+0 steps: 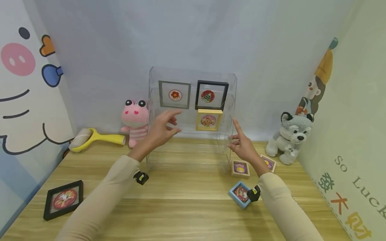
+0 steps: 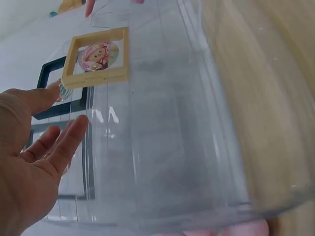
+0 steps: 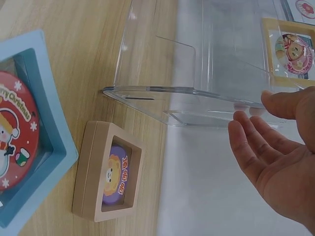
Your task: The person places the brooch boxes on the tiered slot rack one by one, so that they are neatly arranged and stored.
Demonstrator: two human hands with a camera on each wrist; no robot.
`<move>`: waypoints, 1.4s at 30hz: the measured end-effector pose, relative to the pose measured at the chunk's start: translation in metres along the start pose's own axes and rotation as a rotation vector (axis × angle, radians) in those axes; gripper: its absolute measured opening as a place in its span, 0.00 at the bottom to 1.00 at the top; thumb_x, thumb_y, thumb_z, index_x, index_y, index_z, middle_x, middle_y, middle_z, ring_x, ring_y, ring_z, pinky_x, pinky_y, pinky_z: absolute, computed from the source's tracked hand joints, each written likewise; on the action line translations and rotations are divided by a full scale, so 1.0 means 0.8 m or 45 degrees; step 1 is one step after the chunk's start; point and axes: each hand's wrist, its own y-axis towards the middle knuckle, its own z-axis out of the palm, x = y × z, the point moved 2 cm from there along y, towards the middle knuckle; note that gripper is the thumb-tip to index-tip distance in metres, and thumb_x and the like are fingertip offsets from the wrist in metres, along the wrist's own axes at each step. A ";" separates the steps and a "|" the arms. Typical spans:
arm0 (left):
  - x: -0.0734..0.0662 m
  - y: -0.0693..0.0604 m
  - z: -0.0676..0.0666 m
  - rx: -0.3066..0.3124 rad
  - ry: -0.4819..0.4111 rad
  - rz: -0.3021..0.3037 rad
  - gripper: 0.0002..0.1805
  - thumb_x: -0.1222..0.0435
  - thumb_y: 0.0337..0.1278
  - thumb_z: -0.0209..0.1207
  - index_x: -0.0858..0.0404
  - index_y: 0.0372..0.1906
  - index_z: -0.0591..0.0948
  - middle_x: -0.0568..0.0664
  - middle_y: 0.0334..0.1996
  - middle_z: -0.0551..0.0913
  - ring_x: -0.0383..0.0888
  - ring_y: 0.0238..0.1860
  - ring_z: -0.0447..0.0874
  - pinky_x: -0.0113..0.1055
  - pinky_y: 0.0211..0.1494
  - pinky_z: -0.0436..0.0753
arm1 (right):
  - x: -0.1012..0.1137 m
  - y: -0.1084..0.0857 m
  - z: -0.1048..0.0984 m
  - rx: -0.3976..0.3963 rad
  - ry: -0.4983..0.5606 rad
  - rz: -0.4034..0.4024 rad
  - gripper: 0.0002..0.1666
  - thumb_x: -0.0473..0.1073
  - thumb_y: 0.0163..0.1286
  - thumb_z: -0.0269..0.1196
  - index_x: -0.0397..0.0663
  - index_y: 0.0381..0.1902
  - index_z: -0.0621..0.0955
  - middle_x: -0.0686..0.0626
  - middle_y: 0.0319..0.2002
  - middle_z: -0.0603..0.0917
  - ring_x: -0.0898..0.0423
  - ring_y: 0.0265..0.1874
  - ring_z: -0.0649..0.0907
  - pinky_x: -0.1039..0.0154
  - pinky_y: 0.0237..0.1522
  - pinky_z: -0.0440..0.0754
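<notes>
A clear acrylic display rack (image 1: 181,160) stands on the table. On its upper tier are a grey photo frame (image 1: 161,95) with a red flower and a black photo frame (image 1: 226,95) with a Christmas tree. A yellow photo frame (image 1: 197,120) with a cartoon figure sits one tier lower, at the right. My left hand (image 1: 163,129) is before the rack's left part, thumb and fingers apart, holding nothing. At the rack's right side is my right hand (image 1: 244,147), index finger extended, fingertips close to the clear side panel (image 3: 197,93); contact is hard to tell.
Right of the rack lie a tan frame (image 1: 240,174), another small frame (image 1: 272,162) and a blue frame (image 1: 236,199). A black frame (image 1: 48,201) lies at left. A pink plush toy (image 1: 135,117), a yellow-handled roller (image 1: 108,138) and a grey plush dog (image 1: 283,144) flank the rack.
</notes>
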 end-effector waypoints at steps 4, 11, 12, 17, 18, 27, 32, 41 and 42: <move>0.008 -0.034 -0.019 0.037 -0.013 -0.069 0.33 0.74 0.53 0.69 0.68 0.66 0.73 0.67 0.45 0.77 0.58 0.47 0.83 0.49 0.48 0.88 | 0.000 -0.001 -0.001 0.004 0.006 0.014 0.59 0.28 0.69 0.61 0.62 0.81 0.37 0.23 0.59 0.74 0.33 0.49 0.85 0.52 0.40 0.89; 0.034 -0.093 -0.055 -0.006 0.071 -0.099 0.34 0.74 0.51 0.71 0.68 0.65 0.74 0.61 0.40 0.79 0.55 0.43 0.83 0.47 0.44 0.89 | 0.000 -0.001 0.000 0.006 0.008 0.008 0.60 0.28 0.68 0.61 0.62 0.81 0.37 0.22 0.60 0.74 0.32 0.49 0.85 0.52 0.41 0.89; 0.038 -0.101 -0.060 -0.016 0.071 -0.101 0.34 0.75 0.50 0.71 0.68 0.65 0.74 0.60 0.40 0.79 0.55 0.42 0.82 0.47 0.43 0.89 | 0.000 -0.001 0.000 0.005 0.008 0.009 0.60 0.28 0.68 0.61 0.63 0.81 0.37 0.23 0.60 0.74 0.32 0.49 0.85 0.52 0.41 0.89; 0.052 -0.142 -0.085 -0.022 0.105 -0.175 0.33 0.75 0.52 0.70 0.66 0.66 0.74 0.58 0.40 0.78 0.54 0.43 0.81 0.47 0.42 0.89 | -0.002 -0.002 0.001 0.012 0.003 0.022 0.60 0.29 0.69 0.61 0.65 0.81 0.36 0.23 0.60 0.74 0.33 0.50 0.85 0.52 0.41 0.89; 0.055 -0.150 -0.090 -0.007 0.125 -0.205 0.33 0.73 0.53 0.70 0.66 0.66 0.74 0.58 0.41 0.78 0.55 0.44 0.81 0.48 0.42 0.89 | -0.002 -0.003 0.001 0.016 -0.003 0.022 0.60 0.29 0.69 0.61 0.65 0.81 0.36 0.23 0.61 0.74 0.33 0.50 0.85 0.52 0.41 0.89; 0.090 -0.216 -0.146 0.096 0.245 -0.416 0.32 0.66 0.57 0.69 0.68 0.65 0.72 0.65 0.47 0.80 0.64 0.51 0.79 0.61 0.47 0.83 | 0.003 -0.003 0.001 0.016 -0.016 0.002 0.59 0.29 0.69 0.61 0.61 0.81 0.36 0.23 0.60 0.74 0.32 0.50 0.84 0.49 0.42 0.89; 0.105 -0.241 -0.170 0.168 0.268 -0.496 0.32 0.64 0.59 0.68 0.70 0.66 0.71 0.69 0.49 0.80 0.66 0.52 0.78 0.64 0.48 0.81 | 0.004 -0.004 -0.001 0.014 -0.022 -0.005 0.59 0.29 0.70 0.61 0.62 0.81 0.36 0.23 0.60 0.74 0.32 0.51 0.84 0.47 0.43 0.88; 0.128 -0.277 -0.197 0.257 0.366 -0.624 0.27 0.62 0.65 0.63 0.73 0.63 0.73 0.76 0.56 0.76 0.73 0.56 0.75 0.69 0.51 0.78 | 0.004 -0.003 0.001 0.024 -0.016 -0.007 0.59 0.30 0.70 0.60 0.62 0.81 0.35 0.23 0.60 0.73 0.32 0.51 0.84 0.48 0.43 0.88; 0.131 -0.280 -0.199 0.266 0.377 -0.631 0.27 0.63 0.64 0.64 0.74 0.62 0.73 0.77 0.56 0.76 0.74 0.55 0.76 0.69 0.50 0.78 | 0.004 -0.003 0.001 0.024 -0.018 -0.008 0.59 0.30 0.70 0.60 0.61 0.81 0.35 0.23 0.60 0.74 0.32 0.51 0.84 0.48 0.43 0.88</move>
